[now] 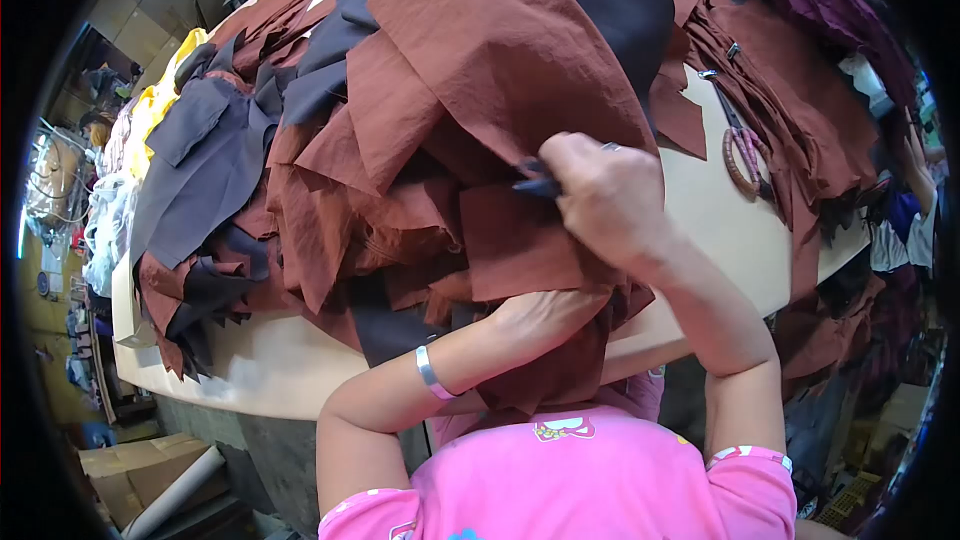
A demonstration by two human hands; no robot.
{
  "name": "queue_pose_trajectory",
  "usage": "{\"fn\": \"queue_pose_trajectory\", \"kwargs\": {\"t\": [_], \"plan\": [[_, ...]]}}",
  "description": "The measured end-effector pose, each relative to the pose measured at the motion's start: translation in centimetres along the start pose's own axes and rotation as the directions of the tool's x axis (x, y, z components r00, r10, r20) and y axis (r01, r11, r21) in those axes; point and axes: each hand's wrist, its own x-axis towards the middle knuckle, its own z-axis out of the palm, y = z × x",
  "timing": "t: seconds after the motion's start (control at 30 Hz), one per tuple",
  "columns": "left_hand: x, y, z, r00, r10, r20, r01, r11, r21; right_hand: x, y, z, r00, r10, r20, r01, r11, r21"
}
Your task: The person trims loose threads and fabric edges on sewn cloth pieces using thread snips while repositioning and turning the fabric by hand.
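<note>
My right hand (pixel 600 190) is closed in a fist at the edge of a large rust-brown cloth (pixel 500 40), with a bit of dark fabric showing at its fingertips. A ring is on one finger. My left hand is hidden beneath a brown fabric piece (pixel 520 240); only the wrist and the forearm with a silver bracelet show. Brown and dark grey cut pieces lie heaped around both arms. Dark grey cloth (pixel 610 10) lies behind the large brown one.
Scissors (pixel 745 155) lie on the pale table (pixel 715 240) at the right, beside more brown cloth (pixel 790 90). Dark grey pieces (pixel 200 170) and yellow fabric (pixel 165 100) are at the left. A cardboard box (pixel 150 475) stands below the table.
</note>
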Motion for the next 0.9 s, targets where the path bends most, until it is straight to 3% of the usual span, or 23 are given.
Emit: {"fn": "queue_pose_trajectory", "kwargs": {"t": [0.03,0.1,0.13,0.17,0.2,0.23,0.27,0.3,0.37,0.4,0.43,0.47,0.57,0.6,0.63,0.77,0.83,0.87,0.9], "plan": [[0.1,0.2,-0.4,1.000,0.003,-0.026,-0.002,0.999,0.049,0.1,1.5,-0.5,1.000,0.019,0.001,-0.019,0.996,0.085],[0.1,1.0,-1.5,1.000,-0.005,-0.004,0.006,0.996,0.092,1.4,5.4,-4.1,0.948,0.316,-0.028,-0.261,0.826,0.501],[-0.1,1.5,-2.2,0.999,-0.020,0.040,0.016,0.996,0.091,1.6,10.2,-4.3,0.930,0.288,-0.229,-0.218,0.933,0.288],[-0.3,1.6,-2.7,0.996,-0.033,0.082,0.025,0.995,0.093,1.1,15.3,-4.1,0.875,0.328,-0.354,-0.328,0.942,0.062],[-0.6,1.6,-2.5,0.999,0.000,0.049,-0.003,0.997,0.077,0.4,17.4,-4.9,0.799,0.497,-0.339,-0.588,0.764,-0.265],[-0.8,1.5,-2.0,0.999,0.033,0.011,-0.033,0.997,0.064,0.0,16.0,-6.2,0.721,0.522,-0.456,-0.653,0.731,-0.195],[-0.7,1.2,-1.5,0.998,0.063,-0.030,-0.061,0.997,0.050,-0.1,14.3,-6.9,0.708,0.488,-0.511,-0.554,0.832,0.028],[-0.5,1.1,-0.9,0.993,0.086,-0.078,-0.073,0.985,0.159,0.1,11.3,-7.2,0.682,0.473,-0.558,-0.411,0.879,0.243],[0.2,1.4,0.3,0.978,0.148,-0.150,-0.084,0.925,0.370,0.5,4.7,-6.7,0.860,0.313,-0.402,-0.213,0.938,0.274],[0.8,1.9,0.7,0.990,0.093,-0.106,-0.039,0.902,0.430,0.6,3.0,-5.3,0.946,0.208,-0.248,-0.143,0.956,0.257],[1.4,2.5,1.1,0.997,0.034,-0.065,0.002,0.870,0.492,0.6,1.3,-3.7,0.969,0.210,-0.134,-0.167,0.946,0.277],[1.7,2.9,1.3,0.999,-0.028,-0.030,0.040,0.831,0.555,0.8,0.3,-1.9,0.979,0.159,-0.130,-0.127,0.966,0.223],[-0.2,3.9,0.2,0.989,0.106,0.104,-0.139,0.906,0.399,1.8,-0.3,1.2,0.976,0.218,-0.011,-0.215,0.970,0.115],[-0.1,4.2,0.1,0.990,0.139,0.024,-0.136,0.894,0.426,1.9,0.2,2.0,0.977,0.212,0.003,-0.210,0.969,0.130],[0.0,5.5,-0.8,0.989,-0.030,0.142,-0.055,0.826,0.562,2.1,0.5,2.4,0.979,0.202,0.015,-0.202,0.968,0.147],[-3.3,7.8,-8.9,0.963,0.028,0.268,-0.053,0.995,0.088,0.4,1.6,-0.1,0.979,0.084,-0.186,0.028,0.847,0.531],[-5.0,6.7,-12.8,0.974,0.190,-0.125,-0.185,0.981,0.053,-0.2,1.5,-0.8,1.000,0.001,-0.029,0.016,0.822,0.569],[-5.2,5.4,-13.8,0.930,0.139,-0.340,-0.050,0.965,0.258,-0.4,1.1,-0.6,0.994,-0.108,0.012,0.086,0.848,0.523],[-4.3,4.4,-14.4,0.876,0.074,-0.477,0.103,0.937,0.335,-0.6,0.5,-0.4,0.976,-0.210,0.058,0.157,0.863,0.480]]}}
